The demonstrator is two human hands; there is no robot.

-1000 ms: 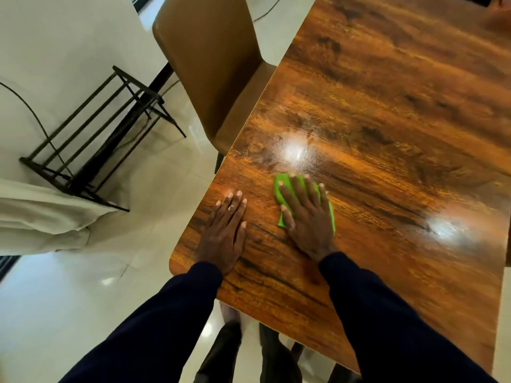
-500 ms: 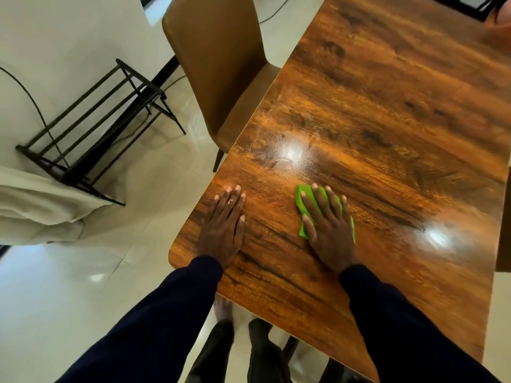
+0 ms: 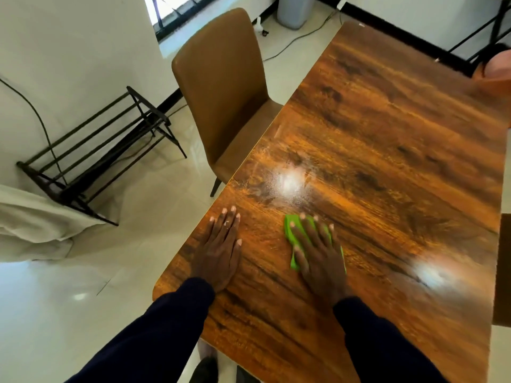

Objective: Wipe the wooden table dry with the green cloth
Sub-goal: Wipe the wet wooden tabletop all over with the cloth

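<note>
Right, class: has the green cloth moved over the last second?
Yes. The green cloth, under the right hand, has slid right, farther from the table's left edge and the resting left hand.

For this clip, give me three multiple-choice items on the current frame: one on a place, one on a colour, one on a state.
1. Where does the green cloth lie?
A. on the chair seat
B. on the wooden table, under the right hand
C. on the floor

2. What colour is the chair beside the table?
A. tan brown
B. white
C. blue

3. How is the left hand placed?
A. clenched around the cloth
B. raised off the table
C. flat on the tabletop, palm down, holding nothing

Answers:
1. B: green edges show around the spread fingers of the right hand on the tabletop.
2. A: its back and seat are tan brown.
3. C: its fingers lie straight on the wood near the table's left edge, apart from the cloth.
</note>
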